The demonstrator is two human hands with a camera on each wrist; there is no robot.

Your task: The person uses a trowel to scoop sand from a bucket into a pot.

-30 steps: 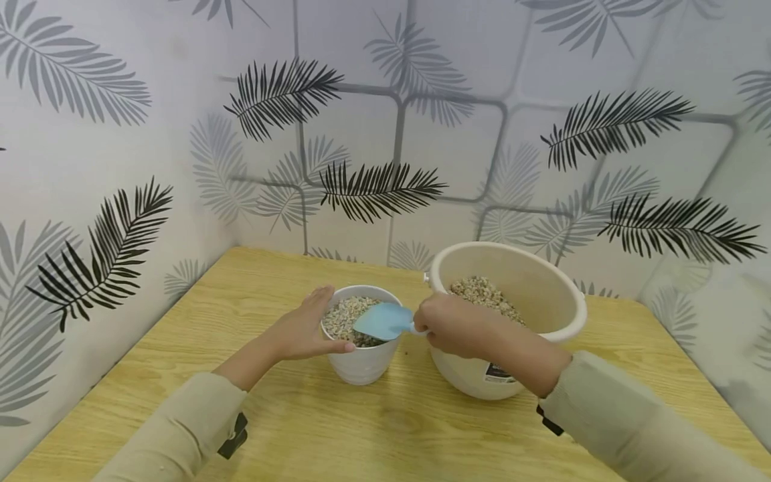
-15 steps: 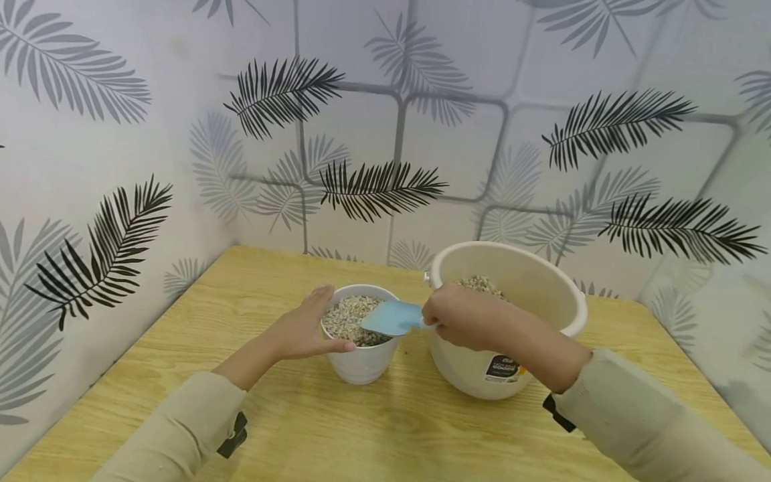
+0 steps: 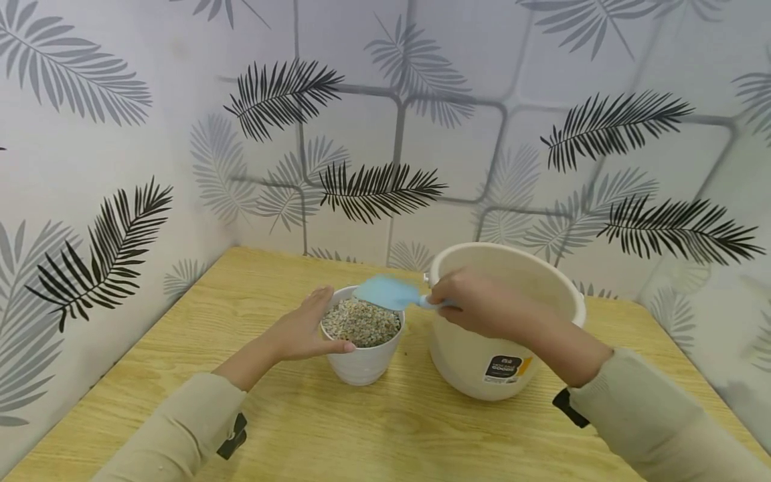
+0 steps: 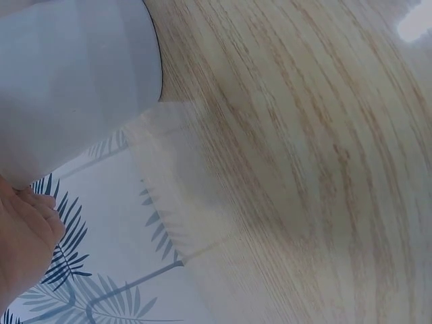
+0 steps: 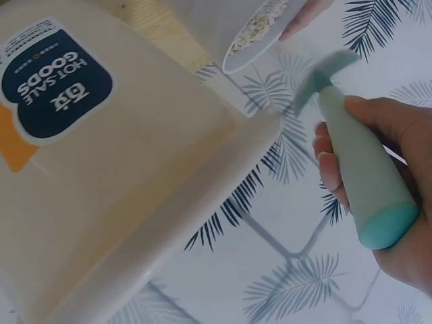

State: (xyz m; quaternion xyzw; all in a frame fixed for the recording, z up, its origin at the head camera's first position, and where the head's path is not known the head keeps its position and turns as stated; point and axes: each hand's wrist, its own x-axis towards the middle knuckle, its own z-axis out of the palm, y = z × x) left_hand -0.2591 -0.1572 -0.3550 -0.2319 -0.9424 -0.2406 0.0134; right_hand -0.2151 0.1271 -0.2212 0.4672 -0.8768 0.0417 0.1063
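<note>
In the head view a white flowerpot (image 3: 361, 367) stands on the table, filled with pale, coarse gravel (image 3: 364, 325). My left hand (image 3: 304, 329) holds its left side, thumb along the near rim and fingers toward the back; in the left wrist view the fingers lie against the pot's wall. My right hand (image 3: 476, 304) grips the handle of a light blue hand shovel (image 3: 388, 293). The blade, blurred, hovers over the far right part of the pot's rim. Clearly seen in the right wrist view, the shovel's handle (image 5: 364, 162) lies between thumb and fingers.
Just right of the pot stands a large cream bucket (image 3: 464, 365) with a dark label (image 3: 504, 367). My right forearm crosses its near rim, hiding the inside. The wooden table (image 3: 337, 435) meets a leaf-patterned wall (image 3: 361, 134) at the back.
The shovel has lifted off the gravel and moved up and toward the back; its blade has turned. My right hand has shifted right and upward. The left hand and pot have stayed put.
</note>
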